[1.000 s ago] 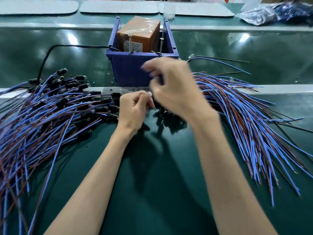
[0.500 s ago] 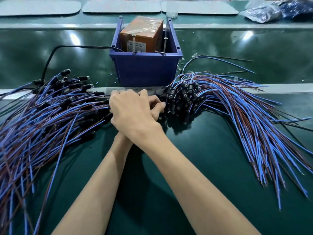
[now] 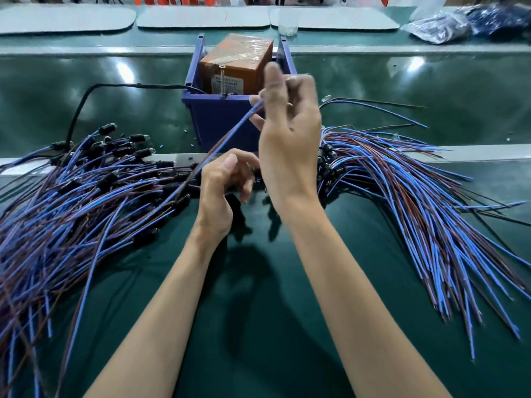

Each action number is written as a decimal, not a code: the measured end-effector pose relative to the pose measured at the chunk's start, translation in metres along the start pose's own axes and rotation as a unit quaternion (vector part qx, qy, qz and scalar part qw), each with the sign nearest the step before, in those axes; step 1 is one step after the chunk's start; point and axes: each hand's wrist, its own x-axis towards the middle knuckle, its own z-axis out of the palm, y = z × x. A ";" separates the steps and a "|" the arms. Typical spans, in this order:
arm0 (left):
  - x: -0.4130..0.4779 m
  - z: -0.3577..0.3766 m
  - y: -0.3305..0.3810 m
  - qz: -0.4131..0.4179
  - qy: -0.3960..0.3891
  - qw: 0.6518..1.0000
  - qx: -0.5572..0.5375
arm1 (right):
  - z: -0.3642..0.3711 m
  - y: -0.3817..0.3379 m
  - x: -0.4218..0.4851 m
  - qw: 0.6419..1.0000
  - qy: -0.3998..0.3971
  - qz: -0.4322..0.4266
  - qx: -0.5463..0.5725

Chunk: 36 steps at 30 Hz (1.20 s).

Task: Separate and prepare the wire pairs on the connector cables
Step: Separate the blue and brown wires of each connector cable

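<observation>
Green mat; blue wire in right hand; box label illegible.

Open lane down the middle of the dark green table mat, closed on three sides.
Left: wide heap of blue and brown wires with black connectors. Right: similar fanned heap. Ahead: dark blue plastic bin holding a brown taped cardboard box, behind the right hand and left hand, with one blue wire slanting from right hand to left heap. Bare green surface beside the bin, crossed at left by a thin black cable.
</observation>
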 end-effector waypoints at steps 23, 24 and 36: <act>0.014 -0.004 0.003 -0.067 0.208 0.970 -0.107 | -0.027 0.013 0.021 0.955 -0.039 -0.016 -0.295; 0.014 -0.005 0.003 -0.058 0.199 0.969 -0.137 | -0.028 0.014 0.021 0.946 -0.035 -0.034 -0.321; 0.004 0.001 -0.008 0.036 0.076 0.991 0.106 | -0.038 0.010 0.026 0.949 -0.106 -0.045 -0.294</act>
